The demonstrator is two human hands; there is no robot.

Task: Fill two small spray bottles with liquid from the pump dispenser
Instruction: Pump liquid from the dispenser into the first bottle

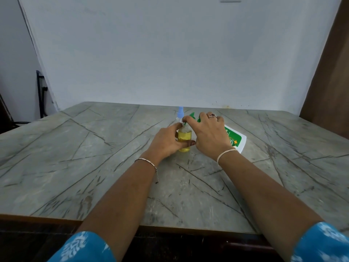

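A small clear spray bottle (184, 138) holding yellow liquid stands upright on the marble table (94, 157), and my left hand (168, 141) grips its body from the left. My right hand (205, 133) holds the pump dispenser (235, 138), a white bottle with a green label, tilted over so its green pump head (192, 116) points at the mouth of the yellow bottle. Just behind stands a second small clear bottle (180, 115) with a blue spray cap, partly hidden by my fingers.
The table's front edge (170, 228) runs close to my body. A white wall rises right behind the table's far edge. A brown panel (328, 82) stands at the right, and a dark metal frame (40, 93) stands off the table's back left.
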